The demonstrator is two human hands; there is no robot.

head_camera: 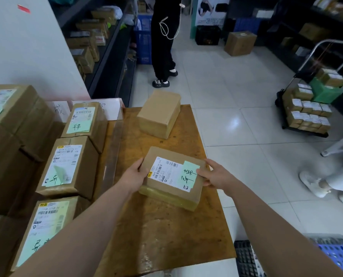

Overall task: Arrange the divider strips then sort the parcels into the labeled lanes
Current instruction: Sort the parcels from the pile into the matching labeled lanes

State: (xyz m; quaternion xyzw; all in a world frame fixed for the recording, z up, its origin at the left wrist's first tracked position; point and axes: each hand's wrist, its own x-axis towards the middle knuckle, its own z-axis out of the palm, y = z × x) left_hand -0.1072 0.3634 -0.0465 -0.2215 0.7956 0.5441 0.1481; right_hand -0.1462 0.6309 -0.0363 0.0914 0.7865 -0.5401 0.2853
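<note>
A flat brown parcel (172,177) with a white shipping label and a green handwritten note lies on the wooden table (166,232). My left hand (135,175) grips its left edge and my right hand (216,174) grips its right edge. A plain brown parcel (159,113) sits at the table's far end. To the left, a clear divider strip (111,154) runs along the table. Beyond it stand three labeled parcels in a row (68,166), (84,121), (44,226), with white lane label cards (108,108) at the back.
Larger cartons (12,124) are stacked at far left against a white wall. A person in black (164,47) stands ahead by shelves of boxes. A trolley (308,108) loaded with small parcels stands at right, beside another person's feet (314,183). Crates (336,256) sit at lower right.
</note>
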